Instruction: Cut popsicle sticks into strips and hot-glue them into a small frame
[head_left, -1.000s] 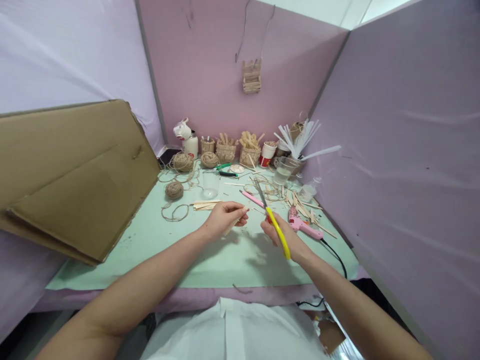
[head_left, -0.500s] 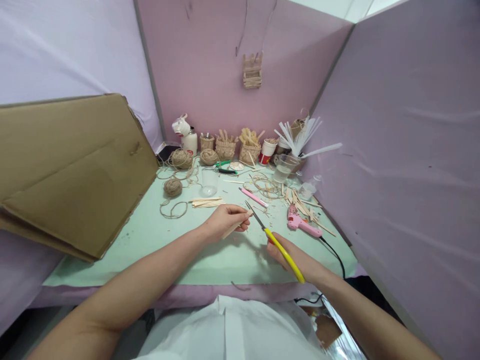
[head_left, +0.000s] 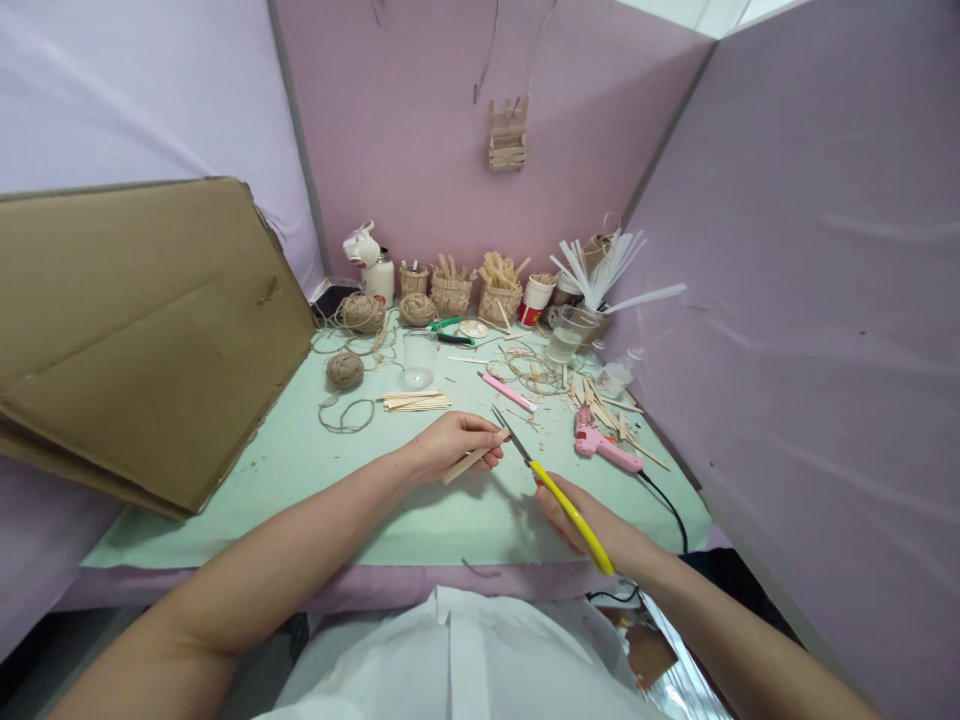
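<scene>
1. Pink wall [head_left: 405, 130] behind a green table [head_left: 277, 450].
2. Left hand [head_left: 451, 443]: pinched on a stick [head_left: 462, 467] above the table.
3. Right hand [head_left: 596, 515], apart from the left: wrapped round yellow-handled scissors [head_left: 568, 508], blades at the stick's upper end; contact unclear.
4. Glue gun [head_left: 611, 451]: on the table, right of the scissors.

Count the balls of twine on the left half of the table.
3: the nearest ball left of the clear cup, another ball in front of the white bottle, and a third ball behind the cup. The cardboard could hide others.
</scene>
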